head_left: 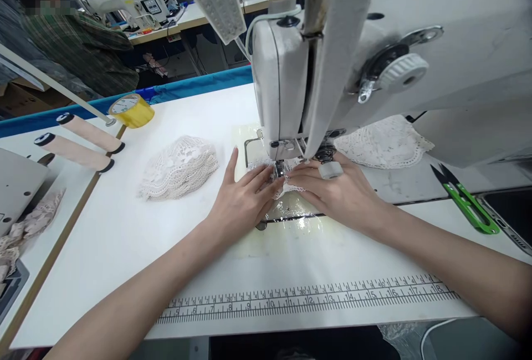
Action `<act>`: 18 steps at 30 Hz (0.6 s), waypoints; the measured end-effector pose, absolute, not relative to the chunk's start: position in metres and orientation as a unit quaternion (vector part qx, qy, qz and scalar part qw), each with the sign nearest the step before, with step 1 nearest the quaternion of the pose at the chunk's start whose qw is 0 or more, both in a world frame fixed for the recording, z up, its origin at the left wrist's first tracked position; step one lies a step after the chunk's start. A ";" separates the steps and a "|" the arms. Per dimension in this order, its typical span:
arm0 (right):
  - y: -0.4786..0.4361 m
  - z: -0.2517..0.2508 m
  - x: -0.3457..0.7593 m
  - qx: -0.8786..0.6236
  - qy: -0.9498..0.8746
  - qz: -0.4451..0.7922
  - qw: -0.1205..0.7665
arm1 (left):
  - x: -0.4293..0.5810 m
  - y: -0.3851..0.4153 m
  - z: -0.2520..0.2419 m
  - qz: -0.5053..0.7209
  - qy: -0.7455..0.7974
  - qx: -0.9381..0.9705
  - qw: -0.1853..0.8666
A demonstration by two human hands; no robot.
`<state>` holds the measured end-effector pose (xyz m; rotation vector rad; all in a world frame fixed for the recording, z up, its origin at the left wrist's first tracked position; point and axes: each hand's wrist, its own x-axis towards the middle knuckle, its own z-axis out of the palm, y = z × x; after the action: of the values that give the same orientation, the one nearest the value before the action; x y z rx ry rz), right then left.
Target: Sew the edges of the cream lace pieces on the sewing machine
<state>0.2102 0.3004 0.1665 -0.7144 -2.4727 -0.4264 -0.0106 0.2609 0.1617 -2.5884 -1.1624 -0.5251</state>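
Note:
A small piece of white lace (281, 191) lies under the presser foot (279, 168) of the white sewing machine (286, 77). My left hand (247, 196) rests palm down at the left of the foot, its fingertips on the lace and its little finger stretched away from the others. From the right, my right hand (338, 188) lies flat with fingers extended over the lace edge, partly behind the machine's thumb screw. Both hands are open, and their fingers hide much of the lace. A stack of lace pieces (180, 169) sits on the table to the left.
More lace (384, 141) lies behind my right hand. Green thread snips (467, 202) and a dark phone (509, 210) are at the right. Yellow tape (131, 111) and two thread cones (78, 152) stand left. A printed ruler (307, 299) runs along the front edge. Another person (78, 44) is beyond.

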 end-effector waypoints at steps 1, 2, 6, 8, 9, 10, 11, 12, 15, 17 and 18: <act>0.301 0.165 0.210 -0.262 -0.913 -0.156 0.269 | -0.010 0.261 0.162 -0.190 -0.404 -0.888 0.110; 0.301 0.164 0.210 -0.262 -0.913 -0.150 0.275 | -0.010 0.261 0.162 -0.201 -0.412 -0.885 0.085; 0.303 0.162 0.208 -0.305 -0.900 -0.077 0.300 | -0.006 0.266 0.169 -0.255 -0.483 -0.834 -0.082; 0.303 0.163 0.207 -0.348 -0.888 -0.023 0.299 | -0.005 0.269 0.173 -0.271 -0.513 -0.796 -0.172; 0.303 0.163 0.206 -0.364 -0.884 0.001 0.293 | -0.004 0.270 0.175 -0.275 -0.522 -0.780 -0.208; 0.303 0.164 0.205 -0.376 -0.882 0.020 0.285 | -0.003 0.271 0.177 -0.277 -0.526 -0.769 -0.233; 0.303 0.164 0.205 -0.383 -0.880 0.031 0.279 | -0.003 0.272 0.178 -0.280 -0.528 -0.762 -0.250; 0.302 0.165 0.204 -0.386 -0.879 0.034 0.278 | -0.003 0.272 0.179 -0.281 -0.529 -0.757 -0.261; 0.302 0.165 0.205 -0.383 -0.877 0.023 0.288 | -0.003 0.272 0.180 -0.277 -0.530 -0.756 -0.266; 0.302 0.164 0.206 -0.370 -0.880 0.019 0.297 | -0.004 0.271 0.179 -0.266 -0.528 -0.767 -0.249; 0.302 0.164 0.207 -0.360 -0.883 0.020 0.300 | -0.004 0.271 0.178 -0.260 -0.524 -0.777 -0.233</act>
<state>0.2067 0.3016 0.1637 -0.9571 -2.3444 0.0519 -0.0044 0.2707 0.1783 -2.8870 -1.9451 -0.9665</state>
